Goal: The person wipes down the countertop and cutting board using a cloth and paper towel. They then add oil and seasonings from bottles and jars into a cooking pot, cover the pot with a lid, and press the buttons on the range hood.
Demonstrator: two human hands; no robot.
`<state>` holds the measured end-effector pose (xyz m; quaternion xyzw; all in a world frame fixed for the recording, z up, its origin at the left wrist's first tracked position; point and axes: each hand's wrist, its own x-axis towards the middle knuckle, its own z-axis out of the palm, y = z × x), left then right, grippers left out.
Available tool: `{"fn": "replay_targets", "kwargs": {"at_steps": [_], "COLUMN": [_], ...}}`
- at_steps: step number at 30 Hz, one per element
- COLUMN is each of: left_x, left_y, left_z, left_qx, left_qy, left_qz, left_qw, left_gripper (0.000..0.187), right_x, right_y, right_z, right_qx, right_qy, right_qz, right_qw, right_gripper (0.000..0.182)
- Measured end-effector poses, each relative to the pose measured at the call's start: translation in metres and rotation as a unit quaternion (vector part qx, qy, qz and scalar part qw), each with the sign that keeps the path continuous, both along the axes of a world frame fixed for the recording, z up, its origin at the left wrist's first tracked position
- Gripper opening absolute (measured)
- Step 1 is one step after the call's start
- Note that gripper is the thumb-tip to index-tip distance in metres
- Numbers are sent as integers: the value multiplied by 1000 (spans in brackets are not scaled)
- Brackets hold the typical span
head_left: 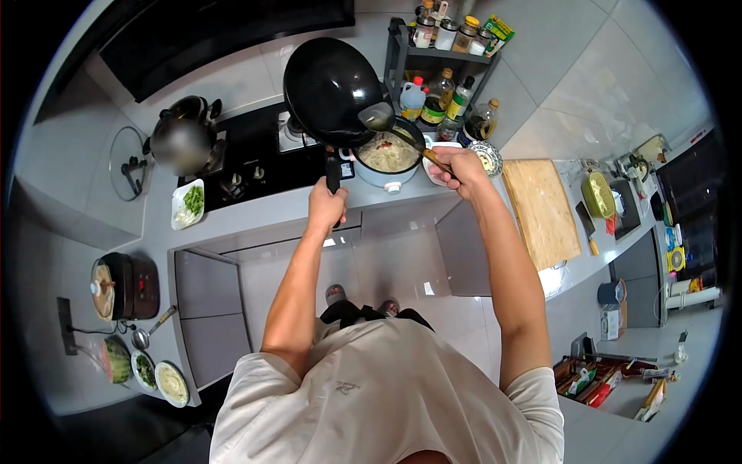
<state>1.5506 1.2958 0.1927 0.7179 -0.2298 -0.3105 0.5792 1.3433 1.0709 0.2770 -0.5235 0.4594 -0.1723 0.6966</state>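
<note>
My left hand is wrapped round the handle of a black wok, which is tipped up on its side at the left of a pale blue pot. In my right hand is the handle of a ladle; its bowl is by the wok's rim, above the pot. Pale, stringy-looking food with a few red bits fills the pot. Behind the ladle handle, a white dish and a patterned bowl are partly hidden. The wok's inside faces away from me.
A black cooktop holds another pan at the left. A dish of chopped greens sits near the counter edge. Bottles and a spice rack stand behind the pot. A cutting board and a knife lie at right.
</note>
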Motion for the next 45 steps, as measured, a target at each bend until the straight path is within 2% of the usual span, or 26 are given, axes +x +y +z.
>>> {"fn": "replay_targets", "kwargs": {"at_steps": [20, 33, 37, 42, 45], "left_x": [3, -5, -6, -7, -9], "left_y": [8, 1, -1, -1, 0], "left_z": [-1, 2, 1, 2, 4], "left_qx": [-22, -23, -26, -19, -15], "left_qy": [21, 15, 16, 13, 14], "left_qz": [6, -2, -3, -6, -5], "left_qw": [1000, 1000, 1000, 1000, 1000], "left_gripper": [12, 13, 12, 12, 13], "right_x": [-22, -37, -38, -39, -40], "right_y": [-14, -2, 3, 3, 5], "right_z": [-48, -22, -22, -31, -26], "right_qx": [-66, -108, -211, -423, -438], "right_qy": [76, 124, 178, 243, 270], "right_qz": [-28, -9, 3, 42, 49], "right_qw": [995, 986, 961, 872, 856], "right_gripper": [32, 33, 29, 25, 25]}}
